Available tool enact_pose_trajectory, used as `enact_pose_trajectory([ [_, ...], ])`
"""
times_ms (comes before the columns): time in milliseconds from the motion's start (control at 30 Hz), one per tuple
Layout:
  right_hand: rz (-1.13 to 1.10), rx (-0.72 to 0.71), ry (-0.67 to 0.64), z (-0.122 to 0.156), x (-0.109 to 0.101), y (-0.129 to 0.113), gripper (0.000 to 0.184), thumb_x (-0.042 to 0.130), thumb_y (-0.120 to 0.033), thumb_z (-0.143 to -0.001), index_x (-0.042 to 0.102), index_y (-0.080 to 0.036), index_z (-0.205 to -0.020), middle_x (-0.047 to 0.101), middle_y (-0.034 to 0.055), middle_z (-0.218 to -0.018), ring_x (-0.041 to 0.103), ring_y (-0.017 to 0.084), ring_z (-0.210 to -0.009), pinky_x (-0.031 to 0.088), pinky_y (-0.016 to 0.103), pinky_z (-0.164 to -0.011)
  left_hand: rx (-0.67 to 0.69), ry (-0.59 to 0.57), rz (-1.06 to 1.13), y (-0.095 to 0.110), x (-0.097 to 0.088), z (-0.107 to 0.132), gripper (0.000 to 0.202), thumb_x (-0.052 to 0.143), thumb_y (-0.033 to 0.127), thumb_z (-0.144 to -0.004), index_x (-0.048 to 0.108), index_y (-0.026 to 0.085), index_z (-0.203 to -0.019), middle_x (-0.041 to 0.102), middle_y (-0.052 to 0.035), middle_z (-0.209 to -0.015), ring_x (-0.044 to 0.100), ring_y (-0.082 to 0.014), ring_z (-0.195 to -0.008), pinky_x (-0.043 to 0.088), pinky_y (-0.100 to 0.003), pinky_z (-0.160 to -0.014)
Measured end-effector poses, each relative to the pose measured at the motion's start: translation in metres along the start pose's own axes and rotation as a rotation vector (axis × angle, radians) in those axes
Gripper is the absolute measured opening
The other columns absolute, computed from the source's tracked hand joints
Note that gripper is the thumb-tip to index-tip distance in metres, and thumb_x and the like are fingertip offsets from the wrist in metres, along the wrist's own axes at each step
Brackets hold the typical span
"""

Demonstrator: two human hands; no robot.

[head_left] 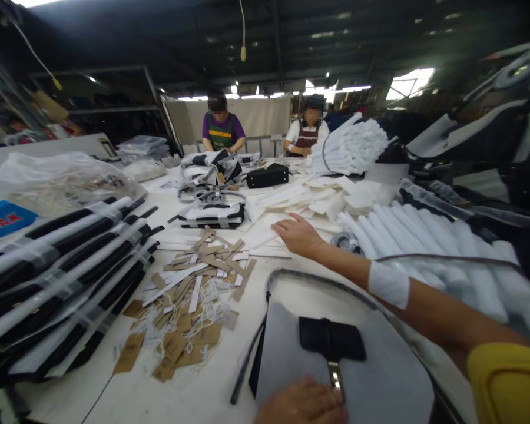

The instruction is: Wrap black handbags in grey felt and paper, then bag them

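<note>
A handbag [388, 359] with a grey-white covered front, a black flap strap [331, 338] and a shiny metal clasp [335, 377] lies in front of me. Its wrapped handle [322, 280] arches toward the back. At the bottom edge my left hand [304, 405], partly cut off and a little blurred, presses on the bag's front, fingers curled together beside the clasp. My right hand [298, 234] reaches over beyond the bag, its fingers stretched out and touching white sheets [265, 232]. A white band [388, 284] wraps that forearm.
Brown tags [176, 347] with strings and card strips [216, 259] lie in a pile. Stacked wrapped black bags [70, 277] stand left, white foam rolls [406, 235] right. Farther back are a small black bag [267, 175], more wrapped bags [212, 215] and two co-workers.
</note>
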State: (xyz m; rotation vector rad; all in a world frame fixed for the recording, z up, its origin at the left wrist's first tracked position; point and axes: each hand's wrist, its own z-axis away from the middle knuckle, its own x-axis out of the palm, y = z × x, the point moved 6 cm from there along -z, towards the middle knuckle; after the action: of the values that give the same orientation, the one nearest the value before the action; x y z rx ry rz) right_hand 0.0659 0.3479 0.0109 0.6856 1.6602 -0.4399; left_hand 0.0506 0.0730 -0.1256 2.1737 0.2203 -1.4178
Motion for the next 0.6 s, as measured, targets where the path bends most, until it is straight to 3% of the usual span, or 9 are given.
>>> enact_pose_trajectory([
  [133, 0.039, 0.01, -0.023, 0.097, -0.047, -0.038, 0.037, 0.042, -0.019, -0.095, 0.06, -0.013, -0.126, 0.068, 0.0169, -0.11, 0.06, 0.029, -0.101, 0.039, 0.041, -0.091, -0.095, 0.105, 0.085, 0.016, -0.03, 0.005, 0.036, 0.039, 0.018, -0.104, 0.053, 0.021, -0.137, 0.06, -0.0045, -0.139, 0.058, -0.0138, -0.126, 0.041, -0.029, -0.113],
  [233, 0.028, 0.01, -0.084, 0.165, -0.058, -0.078, 0.037, 0.049, -0.02, -0.091, 0.061, -0.016, -0.126, 0.068, 0.0133, -0.098, 0.059, 0.025, -0.087, 0.041, 0.036, -0.075, -0.084, 0.105, 0.095, 0.02, -0.042, 0.005, 0.036, 0.04, 0.016, -0.103, 0.054, 0.021, -0.136, 0.061, -0.0041, -0.138, 0.059, -0.0159, -0.125, 0.044, -0.032, -0.112],
  [400, -0.088, 0.016, -0.174, 0.232, -0.032, -0.12, 0.037, 0.058, -0.022, -0.086, 0.063, -0.017, -0.123, 0.064, 0.0125, -0.097, 0.057, 0.026, -0.089, 0.044, 0.038, -0.076, -0.102, 0.067, 0.105, 0.019, -0.043, 0.004, 0.038, 0.048, 0.013, -0.099, 0.055, 0.022, -0.136, 0.066, -0.0045, -0.131, 0.064, -0.0176, -0.117, 0.052, -0.031, -0.103],
  [533, -0.138, 0.043, -0.111, 0.257, -0.01, -0.127, 0.046, 0.054, -0.032, -0.094, 0.053, -0.019, -0.138, 0.055, 0.02, -0.135, 0.05, 0.035, -0.122, 0.041, 0.05, -0.098, -0.149, 0.05, 0.077, 0.02, -0.043, 0.006, 0.042, 0.052, 0.014, -0.098, 0.054, 0.027, -0.137, 0.072, -0.0026, -0.119, 0.072, -0.0171, -0.099, 0.059, -0.028, -0.088],
  [600, -0.103, 0.076, -0.103, 0.264, -0.004, -0.129, 0.05, 0.05, -0.035, -0.097, 0.046, -0.02, -0.145, 0.047, 0.0203, -0.147, 0.048, 0.037, -0.127, 0.04, 0.054, -0.101, -0.157, 0.036, 0.051, 0.02, -0.043, 0.007, 0.042, 0.054, 0.014, -0.097, 0.055, 0.028, -0.137, 0.073, -0.0025, -0.117, 0.073, -0.0176, -0.098, 0.06, -0.029, -0.087],
])
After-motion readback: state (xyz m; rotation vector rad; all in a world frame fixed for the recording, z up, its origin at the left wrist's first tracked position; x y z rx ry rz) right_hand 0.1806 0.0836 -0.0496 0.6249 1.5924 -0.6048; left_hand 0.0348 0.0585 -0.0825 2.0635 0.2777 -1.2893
